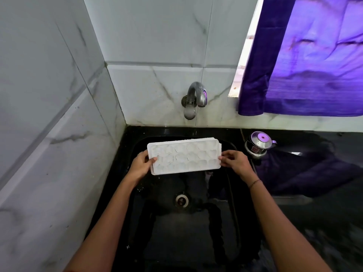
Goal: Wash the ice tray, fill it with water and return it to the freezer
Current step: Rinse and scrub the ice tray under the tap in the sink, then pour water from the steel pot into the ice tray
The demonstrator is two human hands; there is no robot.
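A white plastic ice tray [184,155] with several rounded cells is held level over the black sink [135,146], below the wall tap [196,95]. My left hand [140,165] grips its left short end, thumb on the top rim. Its right short end is pinched by my right hand [235,161]. No water stream from the tap shows. I cannot tell whether the cells hold water or ice.
The sink's drain [182,200] lies under the tray. A small steel kettle [258,145] stands on the black counter [324,213] to the right. A purple curtain [314,61] hangs over the window. Marble-tiled walls close in at left and behind.
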